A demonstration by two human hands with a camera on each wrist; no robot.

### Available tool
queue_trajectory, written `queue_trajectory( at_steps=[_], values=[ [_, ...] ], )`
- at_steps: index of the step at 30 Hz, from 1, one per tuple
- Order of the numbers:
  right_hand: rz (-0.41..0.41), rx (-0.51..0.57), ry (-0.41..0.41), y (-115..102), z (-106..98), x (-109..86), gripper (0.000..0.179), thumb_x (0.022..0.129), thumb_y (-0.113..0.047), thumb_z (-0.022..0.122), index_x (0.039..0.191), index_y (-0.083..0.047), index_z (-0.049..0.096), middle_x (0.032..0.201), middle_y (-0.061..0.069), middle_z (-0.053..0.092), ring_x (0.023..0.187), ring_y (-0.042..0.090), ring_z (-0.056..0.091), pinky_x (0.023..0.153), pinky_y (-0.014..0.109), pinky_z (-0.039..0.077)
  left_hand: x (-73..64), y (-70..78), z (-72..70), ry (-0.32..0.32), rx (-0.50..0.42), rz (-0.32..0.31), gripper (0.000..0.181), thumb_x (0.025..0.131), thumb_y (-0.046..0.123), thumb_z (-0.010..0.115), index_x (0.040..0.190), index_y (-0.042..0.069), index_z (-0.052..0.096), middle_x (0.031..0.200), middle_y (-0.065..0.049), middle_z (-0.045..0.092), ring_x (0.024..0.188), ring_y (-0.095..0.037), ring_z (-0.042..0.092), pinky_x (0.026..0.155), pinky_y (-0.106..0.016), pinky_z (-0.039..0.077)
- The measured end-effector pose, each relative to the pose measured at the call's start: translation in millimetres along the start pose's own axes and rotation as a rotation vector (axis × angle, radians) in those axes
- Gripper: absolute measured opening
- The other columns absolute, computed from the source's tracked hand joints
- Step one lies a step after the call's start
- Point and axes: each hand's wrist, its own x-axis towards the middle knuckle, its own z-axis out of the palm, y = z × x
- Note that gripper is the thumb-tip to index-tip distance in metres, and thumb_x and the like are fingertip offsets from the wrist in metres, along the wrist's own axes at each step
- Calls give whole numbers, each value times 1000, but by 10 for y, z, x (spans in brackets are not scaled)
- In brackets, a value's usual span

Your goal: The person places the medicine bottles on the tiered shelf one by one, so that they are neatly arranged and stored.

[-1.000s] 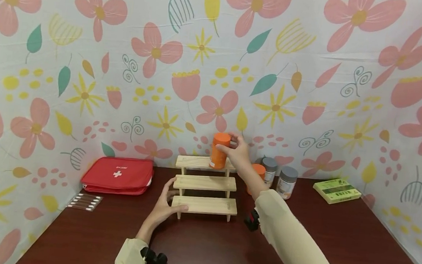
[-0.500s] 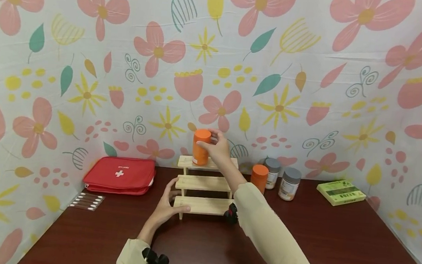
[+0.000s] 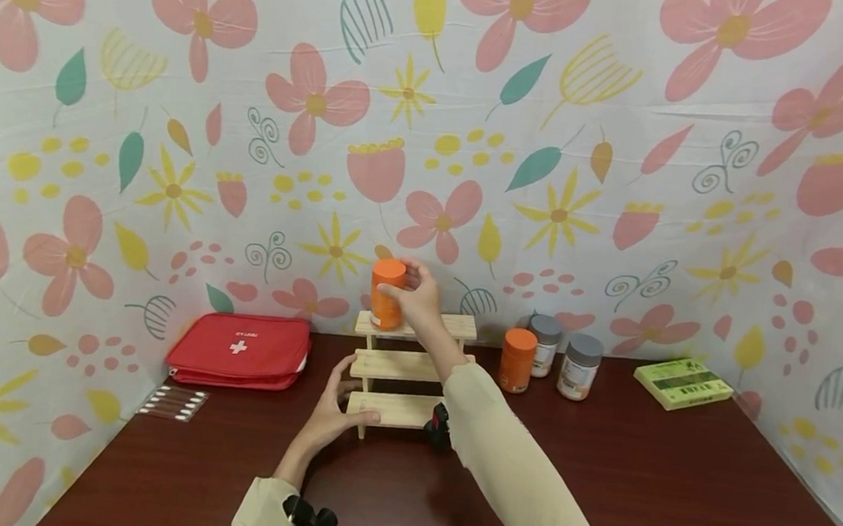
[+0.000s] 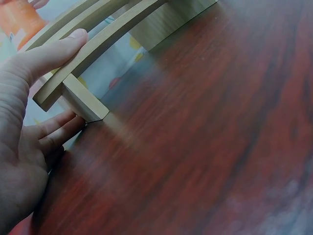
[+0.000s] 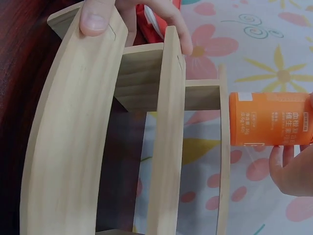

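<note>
An orange pill bottle (image 3: 381, 310) with an orange lid stands upright at the left end of the top step of a three-step wooden rack (image 3: 393, 367). My right hand (image 3: 420, 302) grips it from the right, thumb in front. In the right wrist view the base of the bottle (image 5: 266, 120) appears to touch the top step. My left hand (image 3: 329, 412) holds the left end of the rack. Its thumb lies on the front edge of the lowest step, as the left wrist view shows, with fingers by the rack's leg (image 4: 85, 100).
Right of the rack stand another orange bottle (image 3: 517, 361) and two grey-lidded bottles (image 3: 580, 367) (image 3: 545, 346). Farther right lies a yellow-green box (image 3: 683, 384). A red first aid pouch (image 3: 239, 350) and a pack of cotton swabs (image 3: 173, 402) lie on the left. A floral cloth (image 3: 433, 130) hangs behind.
My right hand has carried the orange bottle leftward along the top step to its left end. The left hand has stayed in place on the rack.
</note>
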Motion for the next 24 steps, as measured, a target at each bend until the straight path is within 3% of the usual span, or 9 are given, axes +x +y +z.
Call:
queue_trajectory(
  at_steps=[6,13,24],
  values=[
    [-22,-27,4,84,38,4,60,84,-9,76,138,-10,50,138,15,55,128,32,52,107,45,42,-3,-18,-18,-4,4,-10,101,75,13,84,153,29,21,145,-16,43,131,-32,46,107,-51,31],
    [-12,-43,-13,129,37,14,61,86,-13,75,141,-11,48,140,15,54,129,32,52,107,46,42,-20,-27,1,-4,-5,-10,102,75,14,84,153,28,21,146,-18,41,133,-35,44,109,-56,28],
    [-36,-48,-63,41,-1,7,62,88,-12,73,143,-6,45,142,19,51,128,36,52,106,49,43,-5,-3,-4,-3,-6,0,102,75,12,84,153,29,20,144,-17,42,131,-32,45,108,-52,30]
  ],
)
